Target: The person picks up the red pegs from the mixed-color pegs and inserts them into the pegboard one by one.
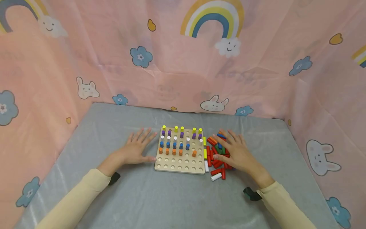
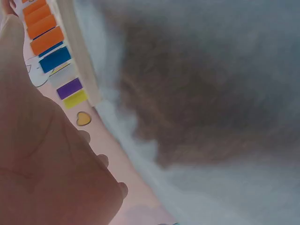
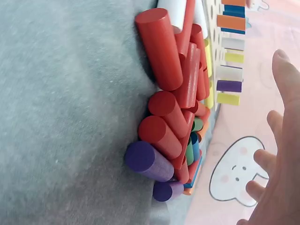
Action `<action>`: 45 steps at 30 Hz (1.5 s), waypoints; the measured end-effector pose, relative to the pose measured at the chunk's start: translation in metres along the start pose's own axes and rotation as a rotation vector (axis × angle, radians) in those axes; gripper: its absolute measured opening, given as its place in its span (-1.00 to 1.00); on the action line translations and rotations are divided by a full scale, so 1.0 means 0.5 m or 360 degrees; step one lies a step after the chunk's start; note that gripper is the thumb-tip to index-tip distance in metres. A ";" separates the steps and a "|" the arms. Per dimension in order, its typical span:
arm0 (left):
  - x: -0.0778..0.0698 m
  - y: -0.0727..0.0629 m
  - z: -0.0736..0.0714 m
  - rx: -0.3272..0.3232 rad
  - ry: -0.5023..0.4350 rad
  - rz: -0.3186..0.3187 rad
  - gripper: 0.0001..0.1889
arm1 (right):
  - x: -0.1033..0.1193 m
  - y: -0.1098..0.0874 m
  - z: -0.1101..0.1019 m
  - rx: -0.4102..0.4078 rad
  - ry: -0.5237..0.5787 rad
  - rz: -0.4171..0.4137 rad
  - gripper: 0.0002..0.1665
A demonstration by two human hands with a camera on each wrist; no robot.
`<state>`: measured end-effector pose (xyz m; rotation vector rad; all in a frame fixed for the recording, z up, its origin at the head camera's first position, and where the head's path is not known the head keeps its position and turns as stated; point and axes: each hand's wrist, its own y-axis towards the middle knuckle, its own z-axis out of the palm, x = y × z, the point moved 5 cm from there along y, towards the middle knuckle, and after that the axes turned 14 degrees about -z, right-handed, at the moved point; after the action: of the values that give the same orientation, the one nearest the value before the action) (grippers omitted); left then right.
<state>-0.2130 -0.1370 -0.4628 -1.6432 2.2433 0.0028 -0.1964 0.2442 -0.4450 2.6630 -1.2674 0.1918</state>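
Note:
A wooden pegboard lies flat in the head view. Rows of yellow, purple, white, blue and orange pegs stand upright in it, with some gaps; its two nearest rows of holes hold none. My left hand is spread at the board's left side, thumb tip right at the edge. Spread fingers also mark my right hand, which hovers over a heap of loose pegs to the right of the board. Red pegs make up most of that heap, with purple pegs, green, blue, orange and white ones among them.
Grey cloth covers the table. Pink printed fabric hangs behind it and at both sides. Yellow pegs and a white peg lie along the board's right edge; another white peg lies at the heap's near side.

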 end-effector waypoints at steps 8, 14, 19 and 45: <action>-0.003 -0.001 0.033 0.0161 -0.0063 -0.0005 0.12 | -0.020 0.016 0.000 -0.0125 0.0299 0.0093 -0.08; -0.005 -0.002 0.043 0.0226 -0.0003 -0.0042 0.14 | -0.039 0.031 -0.002 -0.0279 0.0510 0.0277 -0.24; -0.002 -0.005 0.047 0.0235 0.0013 -0.0049 0.12 | -0.055 0.041 0.001 -0.0331 0.0535 0.0336 -0.40; -0.019 -0.008 0.042 0.0293 0.0079 -0.0050 0.17 | -0.133 0.068 0.038 -0.0047 0.0715 0.0335 -0.66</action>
<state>-0.2011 -0.1252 -0.4788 -1.5955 2.1808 -0.2479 -0.2637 0.2691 -0.4725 2.2728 -1.3689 0.7457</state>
